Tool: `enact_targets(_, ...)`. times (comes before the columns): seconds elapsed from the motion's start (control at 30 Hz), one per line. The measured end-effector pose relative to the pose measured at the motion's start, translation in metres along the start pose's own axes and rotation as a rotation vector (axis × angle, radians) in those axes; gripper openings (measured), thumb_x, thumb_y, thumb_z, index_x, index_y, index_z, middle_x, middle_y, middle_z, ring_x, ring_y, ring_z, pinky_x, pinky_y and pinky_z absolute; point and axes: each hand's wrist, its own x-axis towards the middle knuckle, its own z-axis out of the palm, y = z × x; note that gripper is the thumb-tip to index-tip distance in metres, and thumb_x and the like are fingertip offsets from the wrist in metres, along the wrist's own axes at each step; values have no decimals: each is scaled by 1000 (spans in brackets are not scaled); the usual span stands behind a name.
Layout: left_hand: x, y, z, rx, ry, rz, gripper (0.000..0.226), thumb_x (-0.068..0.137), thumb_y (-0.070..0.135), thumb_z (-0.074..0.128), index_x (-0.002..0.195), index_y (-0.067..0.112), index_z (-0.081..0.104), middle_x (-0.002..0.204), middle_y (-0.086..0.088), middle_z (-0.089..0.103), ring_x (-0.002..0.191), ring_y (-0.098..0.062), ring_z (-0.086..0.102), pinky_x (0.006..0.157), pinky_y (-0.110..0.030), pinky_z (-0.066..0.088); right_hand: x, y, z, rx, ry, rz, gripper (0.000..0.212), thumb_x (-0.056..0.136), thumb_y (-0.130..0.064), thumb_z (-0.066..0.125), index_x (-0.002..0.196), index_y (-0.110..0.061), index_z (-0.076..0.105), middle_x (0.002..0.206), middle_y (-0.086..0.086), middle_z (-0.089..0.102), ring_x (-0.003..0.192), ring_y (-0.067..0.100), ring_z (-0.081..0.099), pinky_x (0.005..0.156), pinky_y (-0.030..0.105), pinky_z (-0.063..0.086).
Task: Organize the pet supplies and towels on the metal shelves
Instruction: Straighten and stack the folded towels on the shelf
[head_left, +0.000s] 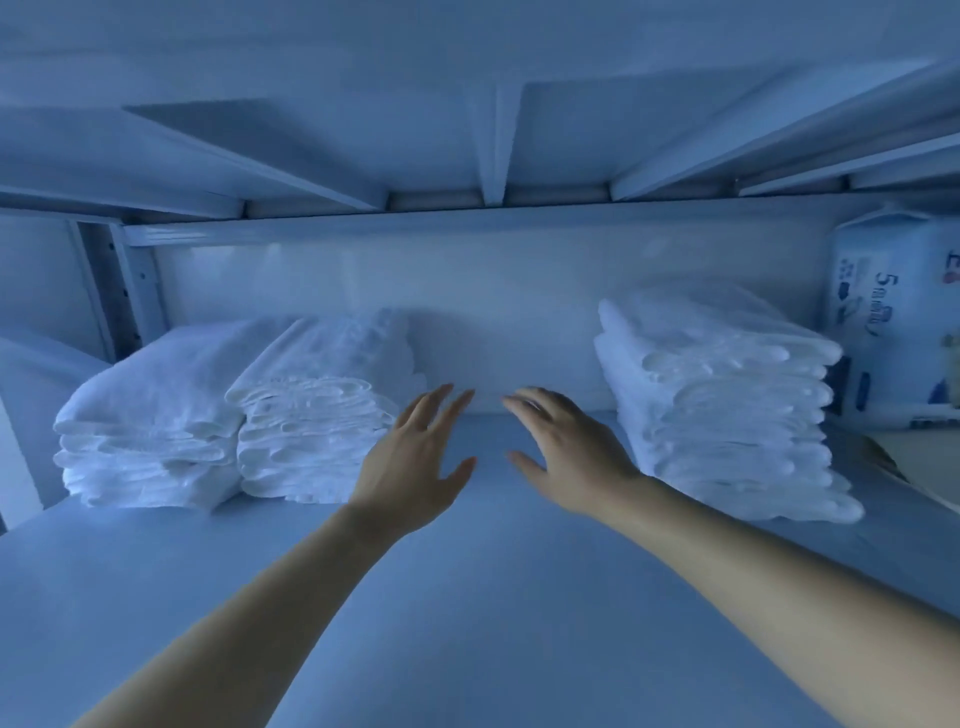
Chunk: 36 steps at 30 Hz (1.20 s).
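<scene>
Empty hands reach into the gap between towel stacks on the pale metal shelf (467, 597).
Left hand (415, 462) and right hand (566, 447) hover spread wide, holding nothing; next likely shifting the tall white folded-towel stack (727, 405) on the right.

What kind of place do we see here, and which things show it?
Probably a storage or supply area, seen from close to a metal shelf. Stacks of folded white towels lie on it, a printed package stands at the far right, and a perforated upright stands at the left.
</scene>
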Motion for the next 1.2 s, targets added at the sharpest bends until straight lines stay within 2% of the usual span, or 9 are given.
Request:
enact_targets(0.17,30,69,20,-114,2,79,70,87,47,53,145,39,15,153,14,17,137,-9,23,86,-29,47,-38,51,-35,-64,94,51,57,92,-34,54,142,-18,34,145,-1,33,135,15,31,80,31,48)
enact_targets(0.3,46,121,46,-226,-37,79,76,84,42,60,145,37,17,154,13,13,138,-12,23,90,-32,47,-74,99,-50,-110,73,142,58,91,-31,56,143,-21,32,148,-3,30,136,15,28,80,31,48)
enact_targets(0.4,54,152,70,-302,-80,15,81,81,36,67,146,34,18,155,7,9,138,-19,25,97,-32,41,-104,132,-50,-140,-14,147,60,91,-28,56,145,-26,29,150,-1,26,136,18,29,76,32,50)
enact_targets(0.5,60,173,92,-406,-91,-78,86,80,31,69,146,33,15,154,5,11,134,-22,32,96,-32,39,-132,164,-47,-118,-37,172,59,91,-24,56,145,-27,32,152,1,23,136,20,29,81,35,50)
enact_targets(0.57,62,184,105,-462,-72,-108,91,79,25,70,147,28,11,150,3,18,130,-21,35,91,-29,38,-144,186,-45,-116,-32,196,59,90,-25,58,143,-26,35,153,3,22,135,22,31,84,37,49)
enact_targets(0.67,64,195,126,-552,-43,-180,101,76,18,73,148,26,3,149,-1,23,130,-22,34,88,-27,34,-153,214,-42,-64,-3,195,62,82,-23,68,139,-24,42,153,3,21,129,28,38,76,41,53)
enact_targets(0.9,68,203,153,-678,3,-275,115,68,5,75,144,36,-5,137,-5,40,119,-24,46,91,-31,39,-153,235,-38,36,-31,151,73,84,-21,66,145,-32,27,155,-10,-1,137,16,14,84,41,51)
enact_targets(1.03,69,206,155,-698,29,-296,116,66,6,75,142,43,-4,136,-2,43,116,-23,50,93,-38,45,-153,243,-34,73,-42,121,78,83,-21,69,146,-33,24,154,-12,-3,137,15,12,86,39,51)
enact_targets(1.2,66,207,154,-678,-30,-248,121,68,17,78,142,41,-15,140,-3,39,124,-22,45,99,-35,40,-150,249,-32,94,-40,99,82,81,-21,72,146,-33,24,154,-6,2,136,18,15,88,37,50)
